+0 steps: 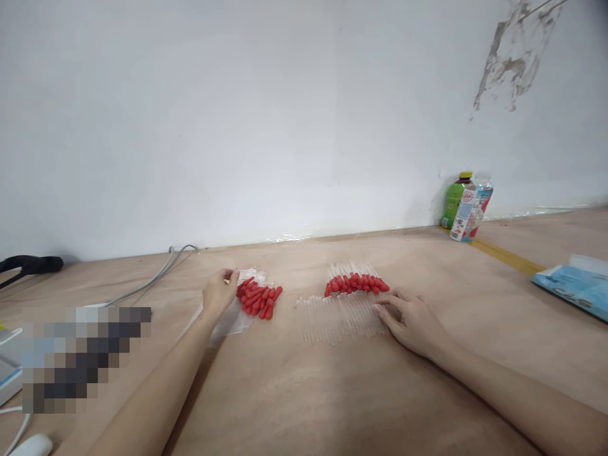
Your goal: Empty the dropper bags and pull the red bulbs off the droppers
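While the right hand [412, 320] rests at the right end of a row of slender clear tubes [338, 318], its thumb and forefinger lie close about the tube ends, and whether they grip one cannot be told. The left hand [220, 291] has its thumb and fingertips drawn near each other beside a loose heap of glossy red, club-shaped bulbs [259, 299]; whether anything is pinched there is too small to tell. These bulbs point several ways, the nearest ones with their rounded ends toward the person, and lie partly on a clear, flat plastic bag [236, 322].

The bare tubes lie side by side, long axes running roughly from the person toward the wall [237, 126]. Just beyond them is a second row, clear tubes fitted with red bulbs [356, 283]: the bulbs face the person, the thin stems point to the wall.

Farther out on the light brown wooden table [294, 392], a green bottle with a yellow cap [453, 201] and a clear bottle with a patterned label [469, 212] stand near the wall. A blue-and-white packet [574, 288] lies far right, grey cables [156, 277] to the left.
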